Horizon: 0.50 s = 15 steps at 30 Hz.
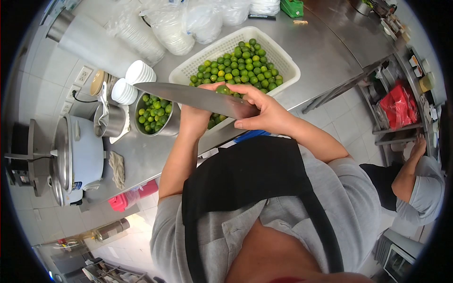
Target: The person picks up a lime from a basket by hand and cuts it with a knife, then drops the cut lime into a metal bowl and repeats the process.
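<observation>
A large knife [198, 100] crosses in front of me, its broad blade pointing left. My right hand [270, 112] is closed around the knife at its right end, where the handle is hidden in the palm. Behind the blade, my left hand [194, 118] is closed at the fingers on a green lime [222, 89], and my right fingertips reach close to it. Under both hands stands a white perforated basket [291, 70] piled with limes [245, 63]. Left of my left hand, a metal pot [173, 123] holds more limes [153, 113].
Stacked white cups [124, 91], a small metal pot [113, 120], a crumpled cloth [116, 169] and a rice cooker [85, 146] occupy the counter's left side. Plastic-bagged containers [172, 30] line the back. At right, another person [417, 181] is near shelves [396, 127].
</observation>
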Tool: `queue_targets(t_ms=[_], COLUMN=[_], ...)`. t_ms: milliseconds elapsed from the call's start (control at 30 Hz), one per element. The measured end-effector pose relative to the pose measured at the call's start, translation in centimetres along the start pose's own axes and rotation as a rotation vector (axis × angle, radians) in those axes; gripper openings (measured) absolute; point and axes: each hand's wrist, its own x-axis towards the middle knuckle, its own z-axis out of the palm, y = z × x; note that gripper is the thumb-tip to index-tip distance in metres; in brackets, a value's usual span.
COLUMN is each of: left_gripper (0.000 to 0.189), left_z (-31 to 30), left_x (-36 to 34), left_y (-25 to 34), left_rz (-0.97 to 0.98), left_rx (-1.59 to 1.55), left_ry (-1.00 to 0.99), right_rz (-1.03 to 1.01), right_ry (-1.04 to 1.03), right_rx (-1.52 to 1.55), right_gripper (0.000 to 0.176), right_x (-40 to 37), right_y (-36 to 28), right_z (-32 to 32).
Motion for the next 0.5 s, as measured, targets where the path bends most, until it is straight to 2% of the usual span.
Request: queue_targets(t_ms=[100,167,200,267,367,467,500], left_gripper=[0.02,0.02,0.02,0.02,0.021,0.024,0.024], left_z=[0.0,0.6,0.6,0.4,0.1,0.3,0.5], left_x=[-0.4,-1.0,-1.2,-1.4,-1.8,-2.3,-2.5], left_y=[0.2,0.4,0.3,0.0,-0.9,-1.6,-1.6], left_rz=[0.014,0.116,0.116,-0.039,-0.022,-0.042,-0.017], left_rx=[-0.053,0.037,0.036,-0.088,-0.24,-0.202,-0.254], left_ry=[0.004,-0.027,-0.022,-0.006,-0.023,-0.052,-0.042], right_rz=[-0.082,0.06,0.061,0.006,0.01,-0.068,-0.034], right_ry=[0.031,0.003,-0.002,-0.001,-0.011,0.021,0.001], right_rx=[0.028,0.146,0.145,0.04,0.11,0.161,0.167], right_gripper=[0.066,0.064,0.064,0.061,0.06,0.058,0.06], right_x=[0.1,0.3,0.5,0.9,0.7,0.4,0.4], right_y=[0.4,0.8,0.9,1.0,1.6,1.5,1.4], right_z=[0.2,0.2,0.2,0.3,0.3,0.8,0.8])
